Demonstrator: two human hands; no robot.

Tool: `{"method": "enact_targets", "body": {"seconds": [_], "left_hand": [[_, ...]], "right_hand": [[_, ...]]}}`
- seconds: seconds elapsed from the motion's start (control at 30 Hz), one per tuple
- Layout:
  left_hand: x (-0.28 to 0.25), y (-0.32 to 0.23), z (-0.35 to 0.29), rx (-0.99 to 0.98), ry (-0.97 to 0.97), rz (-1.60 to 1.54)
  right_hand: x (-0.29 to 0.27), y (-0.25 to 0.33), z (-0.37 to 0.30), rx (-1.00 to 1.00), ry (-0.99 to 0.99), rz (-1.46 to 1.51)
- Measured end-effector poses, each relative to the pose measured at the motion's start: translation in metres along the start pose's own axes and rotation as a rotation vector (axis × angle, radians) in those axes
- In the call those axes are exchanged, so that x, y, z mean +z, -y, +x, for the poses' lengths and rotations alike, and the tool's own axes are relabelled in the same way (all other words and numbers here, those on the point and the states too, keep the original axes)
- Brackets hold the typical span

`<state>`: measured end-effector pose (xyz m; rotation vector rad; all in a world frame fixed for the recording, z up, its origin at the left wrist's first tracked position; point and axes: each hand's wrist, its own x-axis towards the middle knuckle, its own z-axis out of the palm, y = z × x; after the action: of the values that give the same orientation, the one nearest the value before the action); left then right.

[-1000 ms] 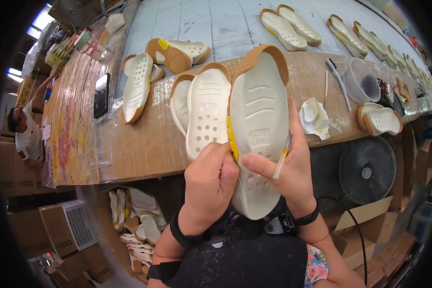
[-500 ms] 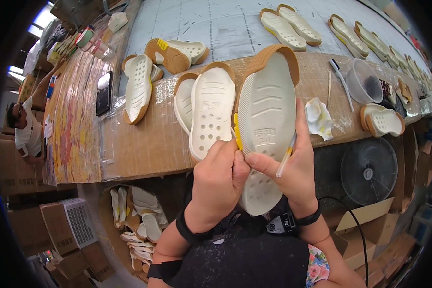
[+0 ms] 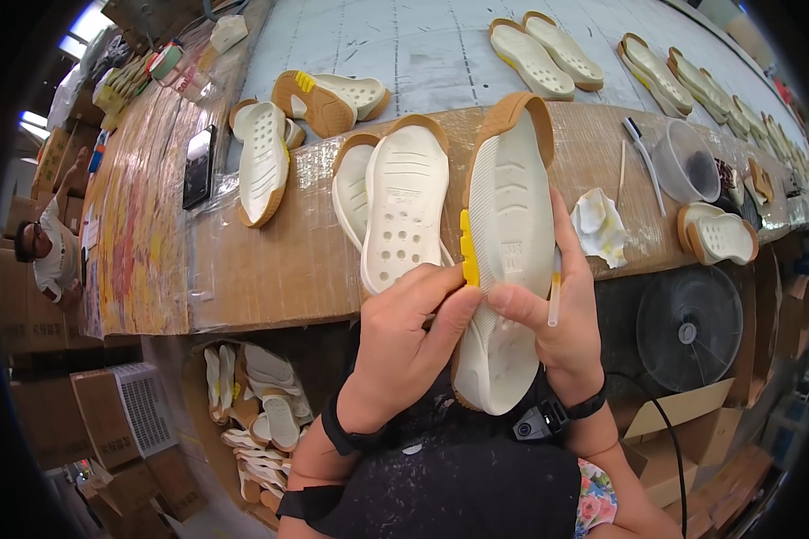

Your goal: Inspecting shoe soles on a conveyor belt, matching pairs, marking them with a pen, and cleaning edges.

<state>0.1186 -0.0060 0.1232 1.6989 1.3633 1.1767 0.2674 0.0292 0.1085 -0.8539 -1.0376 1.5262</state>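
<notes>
A cream shoe sole (image 3: 516,193) with a tan rim and a yellow strip (image 3: 466,242) on its left side is held up before me, tilted on edge. My right hand (image 3: 566,319) grips its right side, thumb across the inner face. Between that hand's fingers sits a thin clear tube (image 3: 555,302) with yellow in it. My left hand (image 3: 409,328) is closed at the sole's left edge, fingers and thumb touching just below the yellow strip. Another pair of soles (image 3: 405,202) lies on the cardboard-covered table edge right behind the left hand.
More soles (image 3: 265,166) lie to the left, near a black phone (image 3: 198,166). At right are a white-handled brush (image 3: 645,166), a plastic tub (image 3: 688,162) and a stained crumpled paper (image 3: 600,226). A box of soles (image 3: 279,422) and a fan (image 3: 689,331) stand below. A person (image 3: 52,247) is at far left.
The sole has turned further onto its edge, so its yellow strip and ribbed side show more. My left fingers have opened out somewhat from a tighter pinch; both hands have shifted slightly.
</notes>
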Motion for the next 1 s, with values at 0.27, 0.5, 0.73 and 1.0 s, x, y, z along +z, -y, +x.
{"method": "enact_targets", "body": {"seconds": [0.27, 0.5, 0.73, 1.0], "left_hand": [[0.012, 0.000, -0.005, 0.100, -0.121, 0.274], [0.015, 0.005, -0.003, 0.064, -0.153, 0.140], [0.011, -0.002, -0.009, -0.304, 0.117, -0.466], [-0.010, 0.007, -0.010, -0.392, 0.227, -0.823]], "right_hand": [[0.012, 0.002, -0.006, -0.079, -0.042, -0.106], [0.008, 0.002, -0.004, -0.041, -0.053, -0.098], [0.009, -0.005, -0.002, -0.140, -0.209, -0.102], [-0.029, 0.004, -0.020, -0.892, 0.109, -0.452]]}}
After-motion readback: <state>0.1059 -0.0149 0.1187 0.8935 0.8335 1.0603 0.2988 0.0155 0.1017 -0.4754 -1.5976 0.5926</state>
